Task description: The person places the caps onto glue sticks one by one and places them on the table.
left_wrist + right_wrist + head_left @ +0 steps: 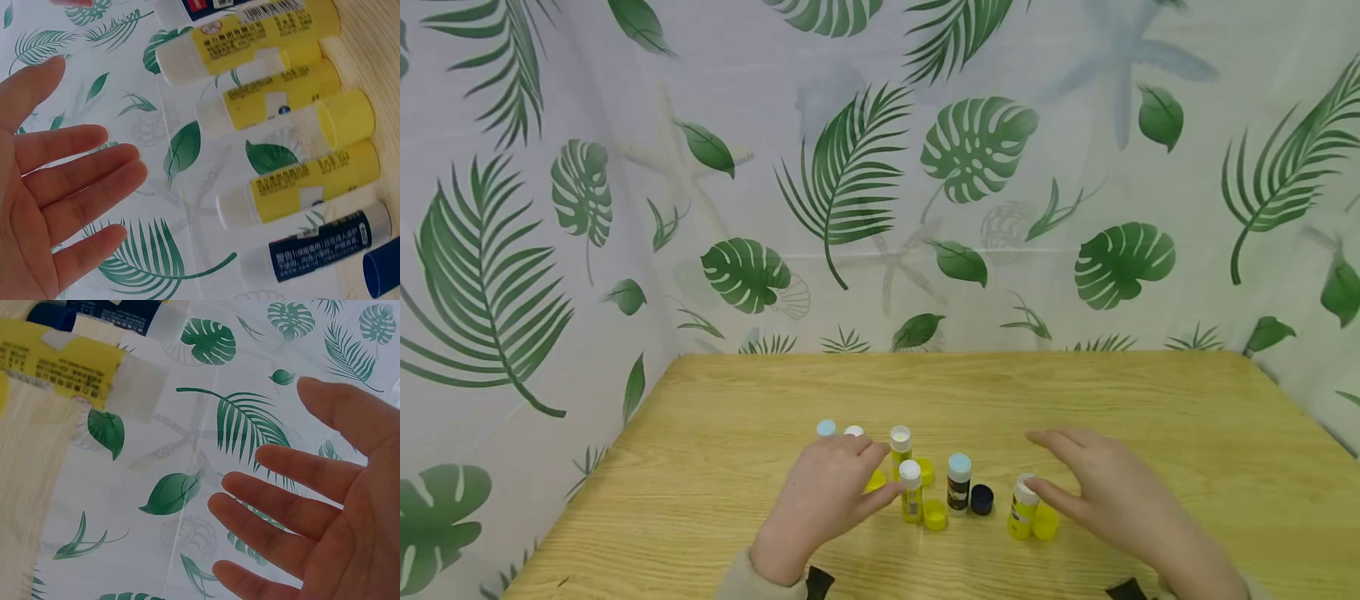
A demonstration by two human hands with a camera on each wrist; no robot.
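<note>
Several glue sticks stand upright with their caps off and their white or pale blue ends up. My left hand (827,496) hovers beside a yellow glue stick (912,503), partly hiding others behind it, including one with a pale blue top (826,427). A dark blue glue stick (958,492) stands in the middle. My right hand (1120,496) is near the rightmost yellow glue stick (1021,518), its thumb overlapping that stick's top in the head view. In the wrist views, the left fingers (94,181) and right fingers (275,500) are spread and hold nothing.
Yellow caps (935,517) and a dark blue cap (982,500) sit on the wooden table (760,392) close to the sticks. A white cloth with green leaves (865,317) hangs behind the table and along its sides.
</note>
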